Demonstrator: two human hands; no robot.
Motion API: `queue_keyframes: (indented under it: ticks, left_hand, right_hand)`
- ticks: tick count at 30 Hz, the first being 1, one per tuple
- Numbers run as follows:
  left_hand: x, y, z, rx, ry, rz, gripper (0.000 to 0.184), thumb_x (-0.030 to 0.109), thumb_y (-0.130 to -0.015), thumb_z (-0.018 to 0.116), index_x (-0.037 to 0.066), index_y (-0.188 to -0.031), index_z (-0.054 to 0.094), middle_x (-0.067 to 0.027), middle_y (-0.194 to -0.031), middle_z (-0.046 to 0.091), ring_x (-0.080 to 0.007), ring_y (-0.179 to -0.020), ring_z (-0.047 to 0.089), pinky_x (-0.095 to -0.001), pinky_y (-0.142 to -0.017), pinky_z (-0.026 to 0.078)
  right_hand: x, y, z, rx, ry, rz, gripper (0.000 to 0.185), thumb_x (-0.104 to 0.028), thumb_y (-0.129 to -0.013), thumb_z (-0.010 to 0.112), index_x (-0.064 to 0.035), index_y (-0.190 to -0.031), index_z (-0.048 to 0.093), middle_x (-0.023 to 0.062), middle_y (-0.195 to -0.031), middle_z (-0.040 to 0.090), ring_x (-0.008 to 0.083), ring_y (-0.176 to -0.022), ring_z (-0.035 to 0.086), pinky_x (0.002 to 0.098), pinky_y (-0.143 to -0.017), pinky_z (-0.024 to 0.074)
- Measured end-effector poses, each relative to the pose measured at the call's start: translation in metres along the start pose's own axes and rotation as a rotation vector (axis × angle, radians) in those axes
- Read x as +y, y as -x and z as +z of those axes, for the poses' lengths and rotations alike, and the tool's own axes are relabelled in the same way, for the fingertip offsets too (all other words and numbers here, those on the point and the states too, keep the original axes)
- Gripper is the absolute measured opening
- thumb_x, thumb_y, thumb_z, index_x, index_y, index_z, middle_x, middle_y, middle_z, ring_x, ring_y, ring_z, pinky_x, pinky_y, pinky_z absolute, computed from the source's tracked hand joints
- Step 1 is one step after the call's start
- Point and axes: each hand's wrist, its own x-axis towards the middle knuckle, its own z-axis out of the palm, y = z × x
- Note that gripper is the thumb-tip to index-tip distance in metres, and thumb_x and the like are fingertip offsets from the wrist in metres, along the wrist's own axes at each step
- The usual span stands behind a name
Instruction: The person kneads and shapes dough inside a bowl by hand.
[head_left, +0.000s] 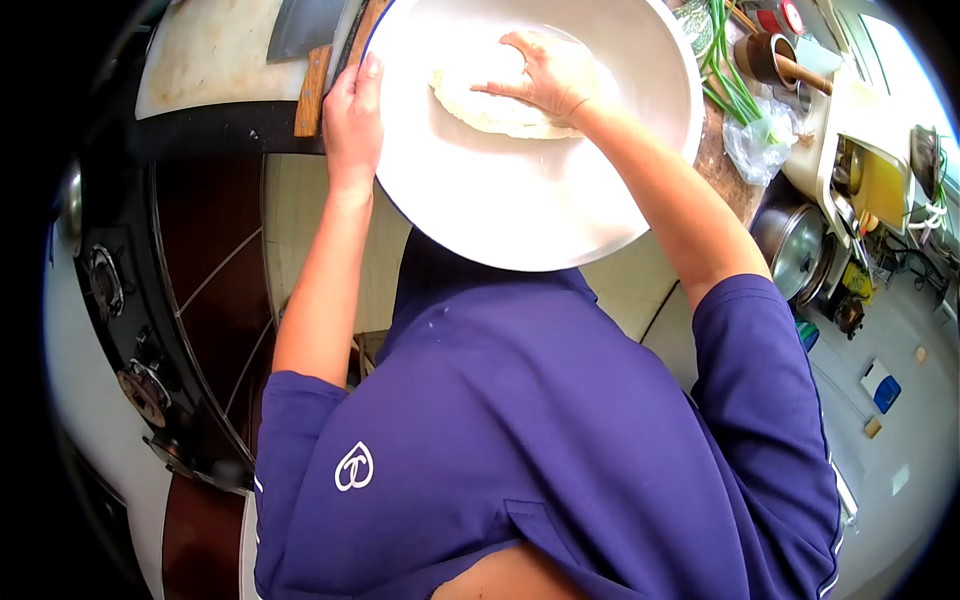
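Observation:
A large white basin (pixel 520 220) with a blue rim is tilted in front of me at the counter's edge. Inside it lies a flattened, pale lump of dough (pixel 500 115). My left hand (pixel 355 120) is closed around the basin's left rim, thumb on top. My right hand (pixel 548 75) reaches into the basin and rests on the dough's upper right part. Its thumb and fingers are spread apart over the surface. Some fingertips are hard to make out against the pale dough.
Left of the basin, a cleaver with a wooden handle (pixel 313 92) lies by a white cutting board (pixel 215 60). Green onions (pixel 730 75), a plastic bag (pixel 757 145) and a brown mortar (pixel 762 58) with a pestle stand right. A gas stove (pixel 105 280) is far left.

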Motion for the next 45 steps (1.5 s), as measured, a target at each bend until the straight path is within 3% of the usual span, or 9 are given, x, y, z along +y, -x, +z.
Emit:
queue_keyframes:
  ticks: [5,18,24,26,28,30,34,40,45]
  left_hand:
    - [-0.011,-0.004,0.0,0.003,-0.023,0.052,0.051,0.046,-0.095,0.048,-0.003,-0.095,0.063,-0.0122,-0.079,0.065,-0.0203,-0.075,0.059,-0.0321,-0.073,0.046]
    - [-0.005,-0.003,-0.001,0.015,-0.069,0.059,0.049,0.044,-0.095,0.047,-0.002,-0.093,0.062,-0.0153,-0.077,0.064,-0.0249,-0.072,0.06,-0.0347,-0.071,0.046]
    - [0.005,0.001,-0.002,0.006,-0.103,0.036,0.047,0.043,-0.095,0.047,-0.002,-0.094,0.061,-0.0157,-0.077,0.064,-0.0245,-0.072,0.06,-0.0345,-0.07,0.046]
    - [0.004,0.001,-0.003,-0.001,-0.088,0.043,0.047,0.043,-0.095,0.048,-0.002,-0.094,0.062,-0.0155,-0.077,0.064,-0.0244,-0.072,0.06,-0.0343,-0.07,0.046]
    - [-0.004,-0.001,-0.003,-0.012,-0.054,0.065,0.048,0.044,-0.095,0.048,-0.002,-0.095,0.062,-0.0151,-0.077,0.064,-0.0241,-0.073,0.061,-0.034,-0.071,0.046]
    - [-0.006,-0.002,-0.002,0.013,-0.077,0.087,0.048,0.045,-0.095,0.048,-0.001,-0.097,0.063,-0.0143,-0.078,0.064,-0.0238,-0.074,0.061,-0.0336,-0.071,0.047]
    - [-0.004,0.0,-0.002,0.027,-0.091,0.102,0.05,0.047,-0.094,0.049,0.0,-0.101,0.064,-0.0127,-0.079,0.066,-0.0226,-0.076,0.062,-0.0332,-0.072,0.047]
    - [-0.006,-0.001,-0.003,0.028,-0.09,0.084,0.05,0.048,-0.094,0.05,0.001,-0.099,0.064,-0.0113,-0.079,0.066,-0.0202,-0.076,0.061,-0.0334,-0.072,0.047]
    - [-0.016,-0.006,-0.004,0.017,-0.066,0.094,0.05,0.047,-0.094,0.049,0.0,-0.096,0.063,-0.0113,-0.077,0.064,-0.0202,-0.074,0.059,-0.0331,-0.071,0.046]
  right_hand:
    - [-0.016,0.069,-0.015,0.143,0.069,-0.214,0.075,-0.066,-0.079,0.057,-0.0019,-0.119,0.055,0.0166,-0.117,0.055,0.0313,-0.116,0.048,0.0432,-0.095,0.0412]
    - [-0.032,0.102,0.034,0.237,0.051,-0.171,0.051,-0.047,-0.082,0.061,-0.0067,-0.113,0.06,0.0128,-0.1,0.062,0.029,-0.093,0.058,0.0376,-0.085,0.0451]
    - [-0.026,0.062,0.032,-0.186,-0.407,0.186,0.051,-0.047,-0.083,0.058,-0.0107,-0.119,0.057,0.0144,-0.106,0.061,0.0302,-0.105,0.056,0.0361,-0.093,0.043]
    - [0.021,0.041,0.07,0.098,0.143,-0.411,0.059,-0.054,-0.083,0.056,-0.0103,-0.122,0.055,0.0168,-0.112,0.059,0.0312,-0.109,0.055,0.0385,-0.095,0.0428]
    - [0.02,0.037,0.062,0.061,0.211,-0.413,0.066,-0.061,-0.082,0.054,-0.0096,-0.124,0.054,0.0189,-0.117,0.057,0.032,-0.112,0.054,0.0408,-0.095,0.0435]
    - [0.001,0.011,0.02,-0.294,-0.189,0.158,0.075,-0.068,-0.079,0.053,-0.0087,-0.125,0.054,0.0205,-0.121,0.055,0.0325,-0.112,0.054,0.043,-0.093,0.0451]
    - [-0.005,-0.022,-0.057,-0.532,0.013,-0.033,0.076,-0.07,-0.078,0.054,-0.0067,-0.119,0.057,0.0168,-0.114,0.06,0.0269,-0.105,0.058,0.0373,-0.09,0.0477]
    - [0.059,0.049,0.001,0.111,-0.13,-0.418,0.056,-0.05,-0.087,0.057,-0.0061,-0.12,0.053,0.0191,-0.12,0.051,0.0328,-0.111,0.051,0.0405,-0.094,0.0414]
    - [0.031,0.103,-0.057,-0.368,-0.446,0.023,0.049,-0.044,-0.085,0.059,-0.0048,-0.114,0.057,0.0141,-0.123,0.051,0.0309,-0.112,0.05,0.0417,-0.098,0.0373]
